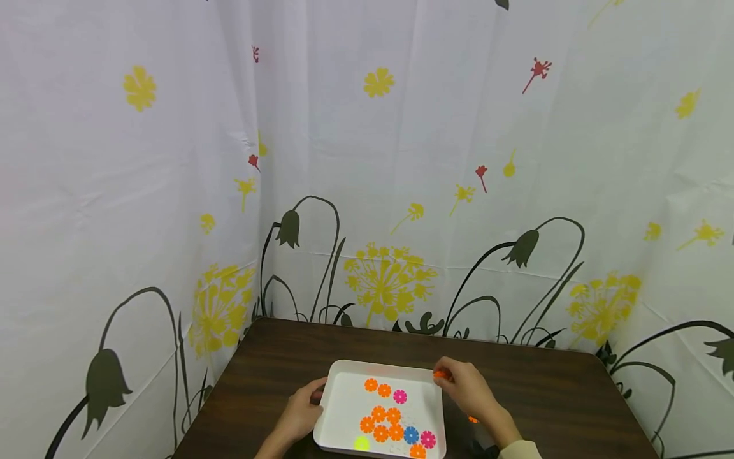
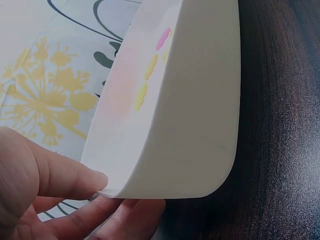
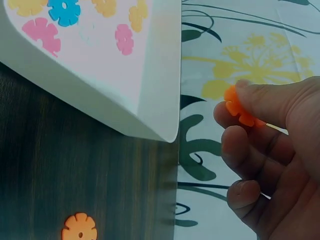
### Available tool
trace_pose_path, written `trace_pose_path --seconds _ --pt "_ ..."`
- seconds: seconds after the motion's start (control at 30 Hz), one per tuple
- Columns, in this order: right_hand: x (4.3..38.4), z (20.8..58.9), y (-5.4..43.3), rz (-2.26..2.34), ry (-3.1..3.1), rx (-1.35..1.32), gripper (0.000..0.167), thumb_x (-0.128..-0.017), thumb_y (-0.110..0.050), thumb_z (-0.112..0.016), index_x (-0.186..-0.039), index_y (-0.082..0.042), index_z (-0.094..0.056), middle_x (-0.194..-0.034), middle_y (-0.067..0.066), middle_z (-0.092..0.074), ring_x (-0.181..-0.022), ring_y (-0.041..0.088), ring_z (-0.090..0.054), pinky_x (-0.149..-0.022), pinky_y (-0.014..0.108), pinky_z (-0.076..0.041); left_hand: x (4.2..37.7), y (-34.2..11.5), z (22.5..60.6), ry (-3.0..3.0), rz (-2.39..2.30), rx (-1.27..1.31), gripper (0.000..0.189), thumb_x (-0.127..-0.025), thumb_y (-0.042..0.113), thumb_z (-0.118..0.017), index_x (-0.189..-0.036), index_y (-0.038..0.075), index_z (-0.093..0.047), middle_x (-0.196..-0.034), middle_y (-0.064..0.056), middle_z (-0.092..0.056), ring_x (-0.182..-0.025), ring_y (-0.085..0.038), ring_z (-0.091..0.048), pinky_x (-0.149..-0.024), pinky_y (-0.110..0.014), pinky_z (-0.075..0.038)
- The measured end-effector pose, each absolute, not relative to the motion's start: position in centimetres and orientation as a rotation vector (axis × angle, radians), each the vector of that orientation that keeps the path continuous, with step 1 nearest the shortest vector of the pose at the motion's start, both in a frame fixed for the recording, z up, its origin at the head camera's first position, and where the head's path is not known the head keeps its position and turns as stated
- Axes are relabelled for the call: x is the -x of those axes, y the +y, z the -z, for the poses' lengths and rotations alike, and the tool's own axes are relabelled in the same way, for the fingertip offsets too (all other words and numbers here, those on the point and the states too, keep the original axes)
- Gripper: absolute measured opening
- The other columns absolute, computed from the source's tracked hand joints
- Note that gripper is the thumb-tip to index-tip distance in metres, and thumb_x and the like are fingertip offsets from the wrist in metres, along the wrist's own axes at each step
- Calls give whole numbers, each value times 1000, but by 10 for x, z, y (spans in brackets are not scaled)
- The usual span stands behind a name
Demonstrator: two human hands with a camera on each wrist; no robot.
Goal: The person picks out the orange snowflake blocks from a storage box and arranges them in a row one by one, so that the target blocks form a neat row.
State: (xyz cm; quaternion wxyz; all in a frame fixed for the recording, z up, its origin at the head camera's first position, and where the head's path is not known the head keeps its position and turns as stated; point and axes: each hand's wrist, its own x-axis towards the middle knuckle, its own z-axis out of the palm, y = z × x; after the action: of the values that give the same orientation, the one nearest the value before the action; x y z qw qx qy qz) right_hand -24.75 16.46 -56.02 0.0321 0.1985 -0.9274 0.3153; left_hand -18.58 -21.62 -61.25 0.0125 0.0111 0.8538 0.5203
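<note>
A white tray [image 1: 346,398] lies on the brown table, with several flower-shaped plastic discs flat in it: orange ones [image 1: 381,433], pink ones [image 1: 399,396], a blue one [image 1: 411,435] and a yellow-green one [image 1: 362,443]. My left hand [image 1: 299,413] grips the tray's left side; in the left wrist view the thumb is on the rim at a corner and the other fingers are outside it. Near the tray's far right corner, my right hand [image 1: 469,390] pinches an orange flower-shaped disc [image 3: 232,104] between thumb and forefinger.
Another orange disc [image 3: 80,229] lies on the dark wooden table [image 1: 550,395] to the right of the tray, partly behind the right wrist in the head view. A white curtain [image 1: 321,140] with printed flowers hangs behind the table and along its sides.
</note>
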Motion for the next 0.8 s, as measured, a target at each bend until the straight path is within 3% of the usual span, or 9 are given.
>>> trace_pose_path --seconds 0.33,0.8 --pt "246 559 180 -1049 -2833 -529 11 -93 -12 -79 -100 -20 -74 -78 -10 -63 -64 5 -52 -57 24 -46 188 -216 612 2635 -1645 -41 68 -75 -13 -55 -144 -14 -54 -108 -29 -73 -89 -32 -75 -66 -40 -62" --pt "247 567 222 -1087 -2826 -288 13 -91 -12 -81 -99 -21 -76 -80 -11 -67 -70 6 -57 -64 26 -49 188 -217 612 2637 -1620 -24 67 -77 -13 -56 -144 -13 -54 -109 -29 -73 -89 -32 -75 -67 -41 -63"
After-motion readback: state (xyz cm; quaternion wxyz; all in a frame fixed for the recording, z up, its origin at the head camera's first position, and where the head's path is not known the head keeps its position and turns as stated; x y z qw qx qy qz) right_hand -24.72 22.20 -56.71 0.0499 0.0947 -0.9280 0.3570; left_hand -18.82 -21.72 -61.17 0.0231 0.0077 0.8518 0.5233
